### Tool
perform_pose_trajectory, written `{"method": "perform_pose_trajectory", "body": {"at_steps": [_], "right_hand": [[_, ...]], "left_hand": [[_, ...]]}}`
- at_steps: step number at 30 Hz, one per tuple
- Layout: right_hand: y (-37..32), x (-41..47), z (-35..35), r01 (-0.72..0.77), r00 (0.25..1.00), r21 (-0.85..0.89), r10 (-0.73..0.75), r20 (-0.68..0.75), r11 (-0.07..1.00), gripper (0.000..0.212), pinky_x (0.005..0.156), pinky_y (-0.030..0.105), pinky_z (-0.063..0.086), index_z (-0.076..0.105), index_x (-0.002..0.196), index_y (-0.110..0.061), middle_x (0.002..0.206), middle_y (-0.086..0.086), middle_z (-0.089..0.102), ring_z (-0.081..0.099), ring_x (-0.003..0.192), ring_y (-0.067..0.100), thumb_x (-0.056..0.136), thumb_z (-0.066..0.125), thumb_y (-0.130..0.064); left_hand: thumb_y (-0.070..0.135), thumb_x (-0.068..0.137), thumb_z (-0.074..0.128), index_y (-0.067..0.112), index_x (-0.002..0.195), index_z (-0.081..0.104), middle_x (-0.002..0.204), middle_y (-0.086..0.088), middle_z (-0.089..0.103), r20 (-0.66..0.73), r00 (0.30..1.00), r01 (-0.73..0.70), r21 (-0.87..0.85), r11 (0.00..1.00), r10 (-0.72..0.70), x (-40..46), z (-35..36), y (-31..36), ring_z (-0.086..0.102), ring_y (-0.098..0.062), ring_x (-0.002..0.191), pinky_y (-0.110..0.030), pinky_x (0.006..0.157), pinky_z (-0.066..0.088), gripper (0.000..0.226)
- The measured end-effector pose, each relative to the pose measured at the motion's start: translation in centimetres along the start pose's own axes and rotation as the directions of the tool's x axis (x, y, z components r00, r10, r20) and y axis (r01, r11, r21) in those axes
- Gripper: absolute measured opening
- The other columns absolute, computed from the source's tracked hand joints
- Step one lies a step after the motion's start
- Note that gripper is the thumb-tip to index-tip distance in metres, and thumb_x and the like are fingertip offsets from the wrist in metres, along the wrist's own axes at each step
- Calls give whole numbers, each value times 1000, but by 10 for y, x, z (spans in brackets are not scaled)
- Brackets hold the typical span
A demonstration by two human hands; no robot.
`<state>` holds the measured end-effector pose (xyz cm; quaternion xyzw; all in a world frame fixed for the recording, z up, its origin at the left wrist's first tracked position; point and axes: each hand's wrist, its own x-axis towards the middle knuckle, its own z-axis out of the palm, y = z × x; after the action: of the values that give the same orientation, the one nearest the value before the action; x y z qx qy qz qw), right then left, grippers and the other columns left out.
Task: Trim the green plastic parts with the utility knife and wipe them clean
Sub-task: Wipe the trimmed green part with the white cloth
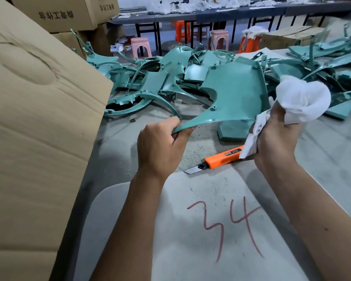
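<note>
while left hand (160,142) pinches green part (231,94), right hand (276,136) grips cloth (302,98).

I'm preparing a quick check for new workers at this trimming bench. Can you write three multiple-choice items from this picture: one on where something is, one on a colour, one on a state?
1. Where is the utility knife?
A. In the left hand
B. Lying on the table between the hands
C. On the cardboard box

2. What colour is the knife's handle?
A. Orange
B. Blue
C. Black

3. What is the right hand doing?
A. Resting flat on the table
B. Holding the knife
C. Gripping a white cloth

Answers:
1. B: the knife lies on the table, with no hand on it.
2. A: the handle is bright orange, with the blade out at its left end.
3. C: the fingers curl round the cloth, while the left hand pinches the tip of the green part.
</note>
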<state>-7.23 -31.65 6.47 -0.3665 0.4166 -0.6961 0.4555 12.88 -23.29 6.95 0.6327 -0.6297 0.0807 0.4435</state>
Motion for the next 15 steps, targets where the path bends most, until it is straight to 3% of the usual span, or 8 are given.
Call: {"method": "perform_pose_trajectory", "body": {"at_steps": [2, 4, 6, 8, 10, 11, 15], "right_hand": [[2, 2, 0, -180, 981, 109, 186, -50, 978, 32, 45, 24, 32, 48, 76, -23, 52, -3, 43, 44, 53, 29, 104, 55, -36], [3, 3, -1, -248, 964, 101, 255, -68, 963, 23, 49, 23, 41, 54, 83, -23, 63, -5, 53, 49, 53, 16, 104, 59, -32], [3, 2, -2, -226, 974, 101, 227, 4, 969, 17, 52, 24, 40, 59, 92, -18, 76, 2, 60, 51, 54, 13, 106, 58, -28], [3, 2, -2, -185, 965, 96, 163, 206, 978, 26, 44, 23, 36, 60, 93, -11, 68, 8, 62, 49, 41, 16, 108, 52, -31], [3, 0, -2, -179, 889, 64, 133, 437, 982, 43, 33, 18, 27, 61, 89, -6, 56, 11, 59, 43, 25, 21, 107, 46, -43], [3, -2, 0, -203, 839, 59, 142, 526, 977, 50, 30, 15, 23, 64, 89, -6, 56, 11, 60, 42, 22, 21, 104, 45, -49], [3, -7, -1, -269, 726, 62, 160, 668, 961, 57, 28, 15, 24, 71, 87, -7, 55, 10, 61, 51, 29, 14, 89, 56, -62]], "left_hand": [[45, 100, 56, 17, 86, 58, 59, 7, 48, -69, 996, 41, -95, 995, -48, 0, 2, 1, 46, -24, 55, -34, 50, 36, 31], [26, 107, 48, 14, 98, 63, 67, 8, 53, -111, 981, 114, -334, 936, -160, 5, 1, 2, 47, -15, 56, -27, 52, 39, 21], [18, 109, 41, 14, 94, 61, 64, 5, 48, -30, 945, 246, -589, 770, -325, 12, -2, 0, 39, -9, 50, -19, 45, 35, 26], [21, 111, 35, 16, 92, 54, 56, 7, 38, 183, 865, 430, -751, 502, -467, 15, -4, -1, 26, -6, 42, -16, 37, 23, 28], [21, 112, 30, 12, 93, 50, 52, 7, 32, 453, 750, 597, -777, 199, -482, 16, -7, -1, 20, -4, 40, -14, 35, 18, 29], [19, 112, 29, 11, 93, 50, 52, 6, 31, 552, 695, 659, -746, 100, -460, 15, -8, -2, 20, -3, 39, -13, 33, 19, 29], [20, 111, 31, 8, 93, 49, 53, 5, 31, 755, 532, 791, -605, -94, -384, 12, -11, -5, 22, -2, 38, -13, 29, 20, 29]]}}
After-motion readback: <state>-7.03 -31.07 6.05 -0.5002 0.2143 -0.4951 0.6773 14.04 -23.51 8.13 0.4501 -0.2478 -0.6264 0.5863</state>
